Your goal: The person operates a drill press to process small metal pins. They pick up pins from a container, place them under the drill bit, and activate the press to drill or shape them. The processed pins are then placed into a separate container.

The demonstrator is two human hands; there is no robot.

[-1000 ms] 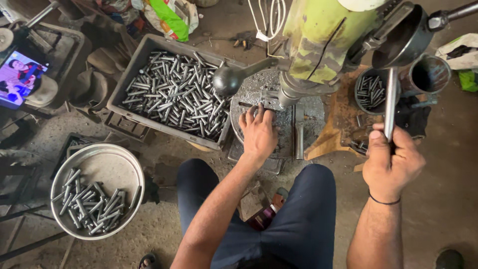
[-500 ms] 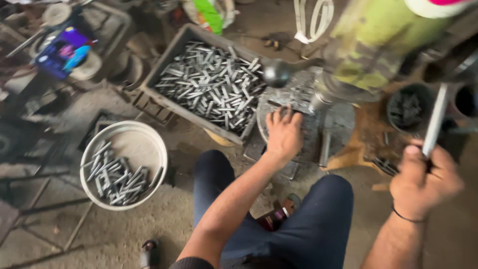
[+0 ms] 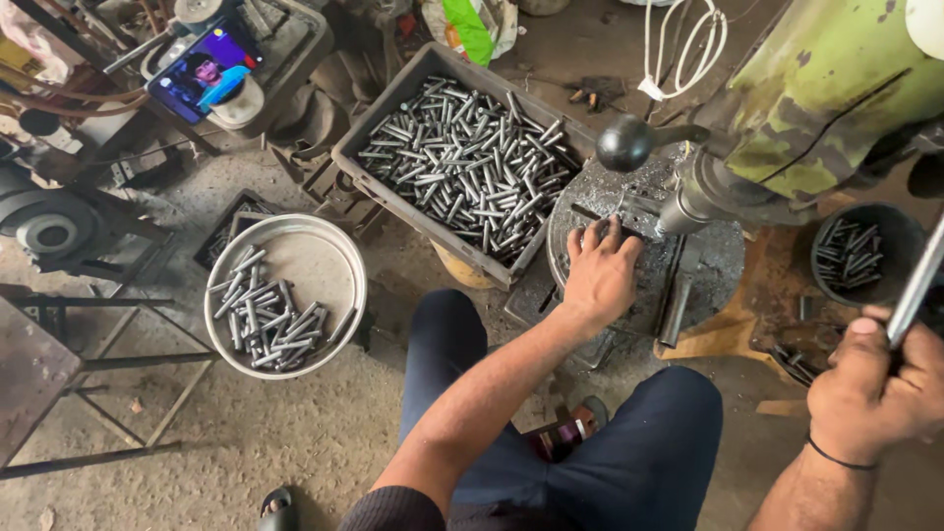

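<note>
The left hand [image 3: 600, 275] lies palm down on the round drill table [image 3: 713, 265], its fingers [image 3: 595, 234] close together and curled at the tips over something small beneath the spindle [image 3: 683, 211]; what they pinch there cannot be told. The right hand [image 3: 870, 388] is closed in a fist around the feed lever [image 3: 914, 290], a bright metal bar rising past the thumb. Just beyond the left fingertips stands a grey crate [image 3: 393, 133] heaped with short steel pins, seemingly the stock waiting to be drilled. Well off to the outer side of that hand, a round white basin [image 3: 339, 251] holds a far thinner layer of pins, so judging by the two heaps most of the work looks left. Beyond the right knuckles sits a small dark bucket [image 3: 890, 231] with a few more pins. Far past the crate lies a crumpled green and white bag [image 3: 470, 28], and a lit phone screen [image 3: 206, 71] glows blue and purple.
</note>
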